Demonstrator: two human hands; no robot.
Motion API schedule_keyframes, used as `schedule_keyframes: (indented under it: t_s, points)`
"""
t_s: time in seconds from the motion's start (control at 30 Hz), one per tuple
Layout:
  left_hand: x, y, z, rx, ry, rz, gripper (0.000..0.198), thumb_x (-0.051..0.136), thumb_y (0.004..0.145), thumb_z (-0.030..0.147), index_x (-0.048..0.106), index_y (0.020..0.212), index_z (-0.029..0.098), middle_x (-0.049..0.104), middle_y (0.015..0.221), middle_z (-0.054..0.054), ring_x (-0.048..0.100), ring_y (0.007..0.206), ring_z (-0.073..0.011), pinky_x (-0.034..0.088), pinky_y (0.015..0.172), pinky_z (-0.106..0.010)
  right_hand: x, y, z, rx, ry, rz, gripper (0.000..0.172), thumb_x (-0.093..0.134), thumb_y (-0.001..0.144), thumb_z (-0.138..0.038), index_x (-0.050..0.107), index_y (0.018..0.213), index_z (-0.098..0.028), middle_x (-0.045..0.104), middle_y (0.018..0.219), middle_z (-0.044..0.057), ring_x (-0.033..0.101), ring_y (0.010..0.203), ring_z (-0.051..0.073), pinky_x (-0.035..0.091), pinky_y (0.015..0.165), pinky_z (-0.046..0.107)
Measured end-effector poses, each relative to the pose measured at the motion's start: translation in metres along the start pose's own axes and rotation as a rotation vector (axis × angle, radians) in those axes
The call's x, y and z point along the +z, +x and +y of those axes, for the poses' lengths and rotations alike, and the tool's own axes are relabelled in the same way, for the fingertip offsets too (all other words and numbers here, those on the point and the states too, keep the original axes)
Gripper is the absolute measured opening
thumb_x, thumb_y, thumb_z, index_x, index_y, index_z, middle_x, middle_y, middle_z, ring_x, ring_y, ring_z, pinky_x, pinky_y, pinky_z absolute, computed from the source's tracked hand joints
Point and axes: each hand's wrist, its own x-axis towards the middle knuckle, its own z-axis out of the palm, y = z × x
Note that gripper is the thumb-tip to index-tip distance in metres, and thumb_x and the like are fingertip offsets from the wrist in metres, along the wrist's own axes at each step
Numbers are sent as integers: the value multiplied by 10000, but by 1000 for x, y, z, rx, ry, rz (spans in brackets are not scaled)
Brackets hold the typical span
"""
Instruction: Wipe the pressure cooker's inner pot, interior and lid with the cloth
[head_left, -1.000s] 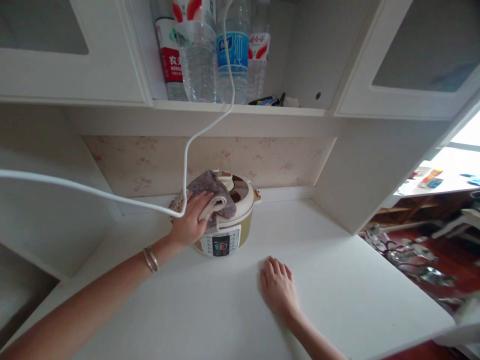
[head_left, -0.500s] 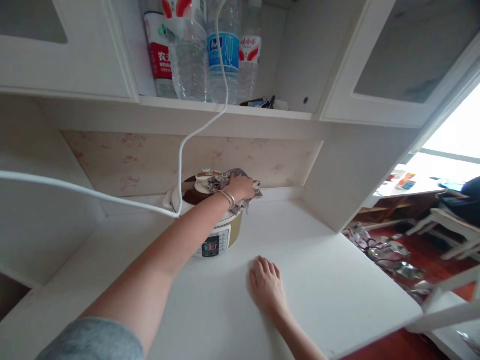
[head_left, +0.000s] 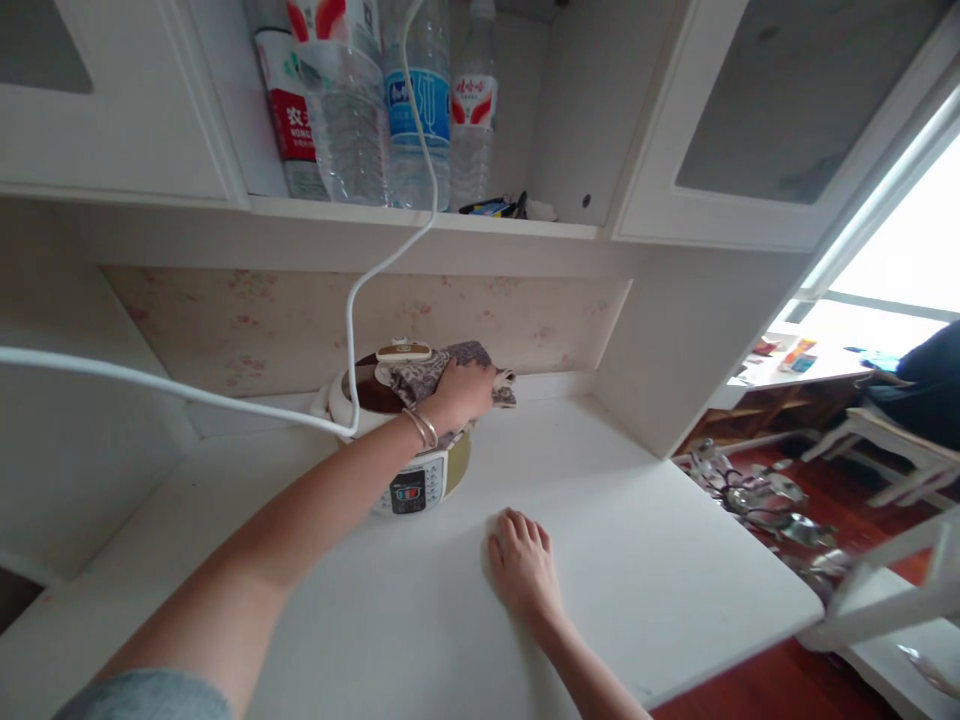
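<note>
A rice cooker [head_left: 456, 465] with a white body, brown lid top and front control panel stands against the back wall. My left hand [head_left: 461, 392], with bangles at the wrist, presses a patterned grey-brown cloth [head_left: 420, 378] onto the right part of its lid. The fingers bend over the cloth, and some cloth sticks out to the right of them. Part of the cooker is covered by my left forearm. My right hand [head_left: 525, 560] lies palm down on the white counter [head_left: 637, 560], in front of the cooker and to its right, holding nothing.
A white cable [head_left: 352, 320] hangs from above and loops across to the left, in front of the cooker. Several plastic bottles [head_left: 420, 130] stand on the open shelf overhead. Metal pots or lids [head_left: 765, 500] lie on the floor at right, near a white stool [head_left: 885, 450].
The view has shifted slightly, so the scene sits a little farther left. My left hand has slid a bit over the lid with the cloth. The right hand stays on the counter.
</note>
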Motion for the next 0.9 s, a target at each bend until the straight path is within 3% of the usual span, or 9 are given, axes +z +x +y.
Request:
schedule_keyframes:
  t_s: [0.1,0.23,0.3,0.4,0.5,0.57,0.73,0.8,0.9]
  points:
    - [4,-43,11,107,62,237,299,410,902,134,638,1095,147,678,1107,-162,540,1185,-281,301,1062,-497,-1,0,0,0,27,-14,316,386,950,-292,575,1194,-222,558,1307,96,472,1218,237,288,1064,400]
    - [11,-92,27,161,37,319,336,368,934,128,603,1174,152,645,1216,-144,484,1274,-267,209,1134,-522,1,0,7,52,219,-36,316,416,934,-322,598,1171,-217,551,1328,96,444,1267,250,248,1109,430]
    - [18,-113,35,158,-13,306,361,354,938,124,580,1220,130,610,1282,-146,462,1305,-260,169,1164,-505,-1,-3,5,139,471,-65,366,441,922,-406,579,1203,-217,560,1324,99,448,1277,250,259,1117,441]
    - [38,-144,48,125,-146,235,408,341,929,110,543,1283,125,568,1347,-132,418,1347,-241,155,1190,-467,-9,-11,-11,270,1078,-122,535,447,894,-557,474,1329,-247,512,1392,82,476,1275,232,384,1053,416]
    - [69,-171,65,106,-329,96,460,363,911,137,491,1353,145,535,1390,-116,382,1373,-241,173,1197,-469,-19,-21,-37,320,1649,-148,584,377,906,-626,417,1382,-290,492,1422,47,499,1268,213,453,996,397]
    - [92,-186,76,42,-453,-25,509,392,897,179,451,1403,163,484,1437,-120,349,1393,-246,188,1201,-456,-22,-27,-50,392,1843,-172,585,345,913,-634,453,1364,-276,538,1377,46,527,1241,216,468,984,400]
    - [122,-211,90,-79,-734,-282,697,504,856,337,320,1493,124,241,1563,-157,200,1451,-267,198,1206,-413,-24,-31,-45,623,1791,-302,584,424,878,-622,578,1235,-186,690,1103,104,651,1050,260,537,866,401]
    - [120,-218,87,-68,-850,-261,754,559,836,425,332,1485,114,211,1574,-158,200,1449,-286,217,1199,-435,-31,-29,-30,647,1685,-309,554,447,865,-618,593,1197,-198,710,1013,95,678,977,253,547,827,384]
    - [109,-229,67,-130,-1019,-106,586,564,852,444,492,1372,183,386,1500,-137,382,1371,-248,342,1141,-391,-51,-20,5,663,1513,-458,576,422,847,-668,623,1114,-200,712,913,101,697,876,245,546,774,373]
